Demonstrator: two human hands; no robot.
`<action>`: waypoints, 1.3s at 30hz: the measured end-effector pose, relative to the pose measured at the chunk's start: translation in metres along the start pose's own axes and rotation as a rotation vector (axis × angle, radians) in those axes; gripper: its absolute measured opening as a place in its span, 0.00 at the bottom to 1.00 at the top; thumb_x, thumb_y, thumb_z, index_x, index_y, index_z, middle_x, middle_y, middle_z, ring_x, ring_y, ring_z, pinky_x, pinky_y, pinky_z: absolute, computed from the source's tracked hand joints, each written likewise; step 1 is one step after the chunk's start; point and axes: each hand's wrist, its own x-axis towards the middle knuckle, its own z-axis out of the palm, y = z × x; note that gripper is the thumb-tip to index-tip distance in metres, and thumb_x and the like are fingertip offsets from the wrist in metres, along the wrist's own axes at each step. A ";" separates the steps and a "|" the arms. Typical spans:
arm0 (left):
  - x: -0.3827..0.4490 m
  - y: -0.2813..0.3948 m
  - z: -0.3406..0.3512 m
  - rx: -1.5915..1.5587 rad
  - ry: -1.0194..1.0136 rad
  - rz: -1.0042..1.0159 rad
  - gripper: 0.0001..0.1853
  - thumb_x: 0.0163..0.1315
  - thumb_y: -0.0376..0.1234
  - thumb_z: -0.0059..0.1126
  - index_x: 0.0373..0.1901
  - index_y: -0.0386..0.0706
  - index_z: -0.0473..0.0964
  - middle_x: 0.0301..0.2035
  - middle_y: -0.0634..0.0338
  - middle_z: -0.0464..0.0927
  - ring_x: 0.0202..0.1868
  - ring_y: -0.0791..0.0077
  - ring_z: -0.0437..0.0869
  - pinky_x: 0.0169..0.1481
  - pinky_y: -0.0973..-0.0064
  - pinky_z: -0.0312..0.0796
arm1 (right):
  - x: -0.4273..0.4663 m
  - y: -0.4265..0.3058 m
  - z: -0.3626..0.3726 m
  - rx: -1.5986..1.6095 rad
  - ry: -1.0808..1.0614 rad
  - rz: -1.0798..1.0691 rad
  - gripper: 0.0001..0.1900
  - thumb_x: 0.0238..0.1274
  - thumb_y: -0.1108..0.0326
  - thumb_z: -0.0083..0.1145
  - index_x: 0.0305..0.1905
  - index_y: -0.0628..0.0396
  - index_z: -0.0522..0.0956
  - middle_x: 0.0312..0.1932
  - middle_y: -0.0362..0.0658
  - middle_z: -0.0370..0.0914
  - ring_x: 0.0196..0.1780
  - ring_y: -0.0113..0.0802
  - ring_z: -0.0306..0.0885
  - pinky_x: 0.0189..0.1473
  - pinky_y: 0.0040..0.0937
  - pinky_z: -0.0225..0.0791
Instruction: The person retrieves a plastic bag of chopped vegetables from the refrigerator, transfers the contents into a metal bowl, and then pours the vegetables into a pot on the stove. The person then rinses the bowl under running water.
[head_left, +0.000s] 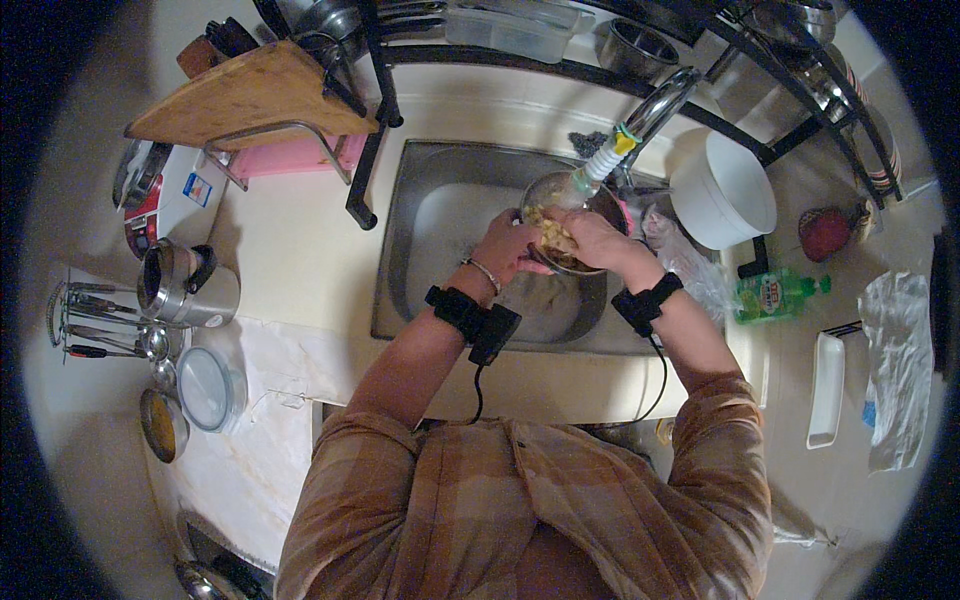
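Over the right part of the steel sink is a round metal bowl, tilted towards me. Pale yellow food pieces lie in it, too small to name surely. My left hand grips the bowl's near left side, thumb by the rim. My right hand reaches over the near right rim into the bowl and touches the pieces; its fingertips are partly hidden. The white flexible spout of the chrome faucet points into the bowl, and water seems to run from it.
Right of the sink are a clear plastic bag, a white tub and a green soap bottle. A black rack spans the back. On the left stand a wooden cutting board, a metal pot and a lidded container.
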 end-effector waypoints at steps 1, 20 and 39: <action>0.002 -0.003 -0.003 0.002 0.013 -0.001 0.24 0.48 0.26 0.54 0.49 0.32 0.60 0.34 0.49 0.73 0.31 0.59 0.81 0.32 0.57 0.82 | 0.002 0.002 0.002 -0.024 -0.047 0.053 0.21 0.56 0.66 0.52 0.56 0.54 0.69 0.39 0.59 0.75 0.45 0.57 0.74 0.46 0.45 0.68; -0.007 0.007 0.005 0.019 0.022 -0.013 0.27 0.50 0.27 0.56 0.52 0.32 0.59 0.38 0.46 0.75 0.34 0.57 0.82 0.31 0.60 0.82 | 0.002 0.002 0.003 -0.091 -0.070 0.131 0.25 0.51 0.62 0.62 0.54 0.57 0.71 0.41 0.56 0.76 0.50 0.53 0.73 0.51 0.40 0.67; -0.008 0.013 0.006 0.039 0.068 0.000 0.32 0.44 0.24 0.56 0.54 0.32 0.57 0.36 0.49 0.74 0.32 0.58 0.82 0.32 0.60 0.82 | -0.005 -0.027 -0.020 -0.290 0.014 0.458 0.18 0.60 0.55 0.46 0.33 0.60 0.79 0.30 0.57 0.78 0.36 0.54 0.78 0.40 0.49 0.70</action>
